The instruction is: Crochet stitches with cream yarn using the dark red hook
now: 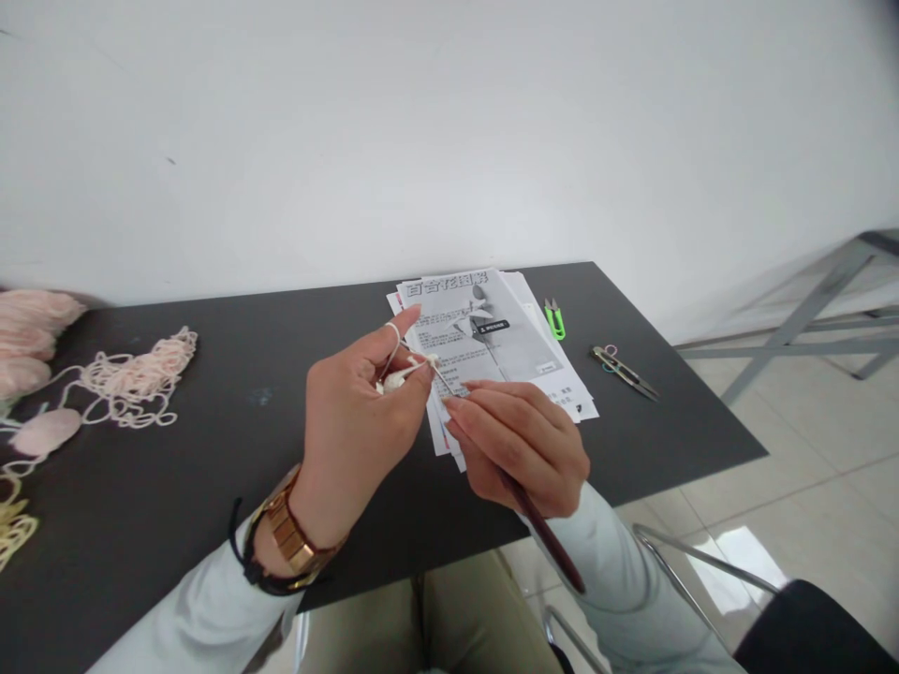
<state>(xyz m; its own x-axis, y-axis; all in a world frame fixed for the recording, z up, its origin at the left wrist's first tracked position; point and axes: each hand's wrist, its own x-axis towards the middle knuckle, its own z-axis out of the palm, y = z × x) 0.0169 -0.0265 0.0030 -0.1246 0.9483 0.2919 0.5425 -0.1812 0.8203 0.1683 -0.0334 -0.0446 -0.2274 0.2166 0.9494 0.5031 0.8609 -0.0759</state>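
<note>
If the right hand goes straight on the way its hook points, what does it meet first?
Probably the white yarn piece held by the left hand; the hook tip seems already there.

Dark tabletop (211, 468). Printed sheets (509, 351) stacked at far edge, right of middle. Green snips (554, 320) just beside sheets; scissors (624, 371) nearer right edge. Pink yarn tangle (140, 374), pink balls (28, 328) along left edge; yellow yarn (10, 529) toward near-left corner.
</note>
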